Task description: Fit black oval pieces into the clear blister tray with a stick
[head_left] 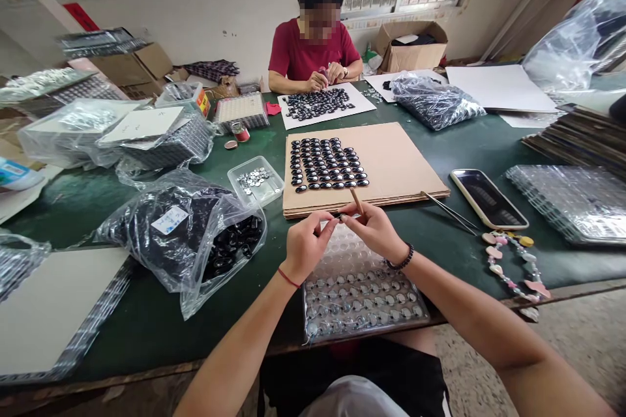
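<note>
Above a clear plastic tray (364,300) with rows of round cells, my two hands meet at the fingertips. My left hand (308,241) pinches a small dark piece (337,215), mostly hidden by the fingers. My right hand (376,231) touches the same piece with its fingertips, while a thin brown stick (357,201) stands up from its grip. Just beyond lies a stack of cardboard sheets (391,163), with rows of shiny black oval pieces (325,163) on its left part. The tray's near rows hold small round silvery items.
An open plastic bag (166,221) of black pieces and a clear box (259,192) of metal bits stand left. Tweezers (447,212), a phone (489,199) and a beaded strap (513,267) lie right. Opposite, a person in a red shirt (313,49) handles black pieces on a white sheet.
</note>
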Demonstrator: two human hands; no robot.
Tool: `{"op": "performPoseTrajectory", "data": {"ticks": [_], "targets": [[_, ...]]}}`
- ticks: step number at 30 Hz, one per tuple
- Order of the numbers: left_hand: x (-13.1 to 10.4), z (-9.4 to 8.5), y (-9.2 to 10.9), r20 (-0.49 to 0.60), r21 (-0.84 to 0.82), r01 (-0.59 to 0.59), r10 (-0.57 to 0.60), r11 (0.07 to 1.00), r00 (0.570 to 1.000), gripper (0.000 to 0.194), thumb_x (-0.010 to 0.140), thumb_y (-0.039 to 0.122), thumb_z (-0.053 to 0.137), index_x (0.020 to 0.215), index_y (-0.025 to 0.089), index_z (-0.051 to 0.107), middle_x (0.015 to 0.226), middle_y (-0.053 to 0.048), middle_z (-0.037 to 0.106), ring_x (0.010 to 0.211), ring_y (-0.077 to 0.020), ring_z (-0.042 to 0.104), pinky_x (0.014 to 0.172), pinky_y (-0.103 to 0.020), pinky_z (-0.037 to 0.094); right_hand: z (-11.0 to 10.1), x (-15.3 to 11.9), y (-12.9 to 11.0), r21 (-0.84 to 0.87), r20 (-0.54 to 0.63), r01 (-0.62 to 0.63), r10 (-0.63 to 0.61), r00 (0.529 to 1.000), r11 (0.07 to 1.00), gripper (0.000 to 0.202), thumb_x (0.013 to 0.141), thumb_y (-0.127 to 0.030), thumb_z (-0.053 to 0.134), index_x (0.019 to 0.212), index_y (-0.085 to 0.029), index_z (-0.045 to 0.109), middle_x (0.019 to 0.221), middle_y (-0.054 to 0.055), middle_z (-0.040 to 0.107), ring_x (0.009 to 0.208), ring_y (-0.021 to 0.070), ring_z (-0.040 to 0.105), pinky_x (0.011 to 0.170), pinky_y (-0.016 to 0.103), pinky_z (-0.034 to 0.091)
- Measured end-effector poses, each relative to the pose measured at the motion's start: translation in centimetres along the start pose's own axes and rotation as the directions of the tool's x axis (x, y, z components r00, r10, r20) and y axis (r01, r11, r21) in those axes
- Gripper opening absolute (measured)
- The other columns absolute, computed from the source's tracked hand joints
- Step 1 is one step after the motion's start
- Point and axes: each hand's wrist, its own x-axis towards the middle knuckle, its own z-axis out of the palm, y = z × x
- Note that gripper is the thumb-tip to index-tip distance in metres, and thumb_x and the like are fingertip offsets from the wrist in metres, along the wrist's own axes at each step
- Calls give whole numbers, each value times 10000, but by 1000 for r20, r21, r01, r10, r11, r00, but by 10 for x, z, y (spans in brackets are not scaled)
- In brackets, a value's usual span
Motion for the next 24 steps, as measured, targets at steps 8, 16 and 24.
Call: {"op": "performPoseTrajectory", "data": {"ticks": [8, 16, 24], "targets": [[-2, 2, 3, 33, -21, -6, 7, 1000, 999, 171, 800, 304, 494, 723, 169, 566, 473, 56, 408, 439, -68, 377, 486, -190, 297, 0, -2, -2, -14, 5, 12, -12, 1000, 1000, 191, 745, -327, 562, 841, -165, 591, 705, 26, 611, 452, 81, 384, 417, 216, 291], [2, -2, 4, 44, -136, 124, -119, 983, 992, 160, 788, 314, 507, 724, 173, 547, 475, 62, 414, 444, -69, 390, 485, -186, 311, -1, 0, -3, 68, 17, -15, 14, 1000, 998, 171, 728, -309, 573, 817, -163, 574, 686, 21, 585, 528, 106, 470, 465, 219, 347], [4, -2, 7, 107, -232, 187, -166, 954, 980, 159, 761, 311, 551, 697, 165, 551, 476, 60, 412, 450, -63, 373, 482, -197, 292, -3, 3, 0, 192, 65, -20, 8, 998, 981, 215, 731, -351, 595, 802, -153, 549, 706, 28, 581, 600, 127, 538, 502, 225, 391]]}}
